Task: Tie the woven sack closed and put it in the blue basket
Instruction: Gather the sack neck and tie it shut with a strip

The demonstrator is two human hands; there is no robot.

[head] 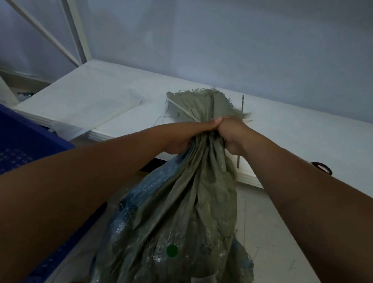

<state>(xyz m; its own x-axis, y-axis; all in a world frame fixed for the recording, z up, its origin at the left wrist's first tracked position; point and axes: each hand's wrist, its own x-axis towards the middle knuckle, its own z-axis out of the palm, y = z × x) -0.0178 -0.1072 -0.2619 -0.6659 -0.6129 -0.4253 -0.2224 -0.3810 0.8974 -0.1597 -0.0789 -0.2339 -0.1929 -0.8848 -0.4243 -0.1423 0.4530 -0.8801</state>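
Observation:
A grey-green woven sack [187, 221] stands upright on the floor in front of me, full and bulging, with blue stitching down its left side. Its neck is bunched together and its frayed mouth [198, 102] fans out above my fists. My left hand [188, 139] grips the bunched neck from the left. My right hand [233, 134] grips the same neck from the right, touching the left hand. The blue basket [2, 146] sits at the left, partly hidden behind my left forearm.
White flat boards [116, 102] lie stacked on the floor beyond the sack, against a pale wall. A white frame [72, 16] leans at the upper left. A dark roll of tape [322, 167] lies on the boards at the right. A thin grey rod [242, 105] lies behind my right hand.

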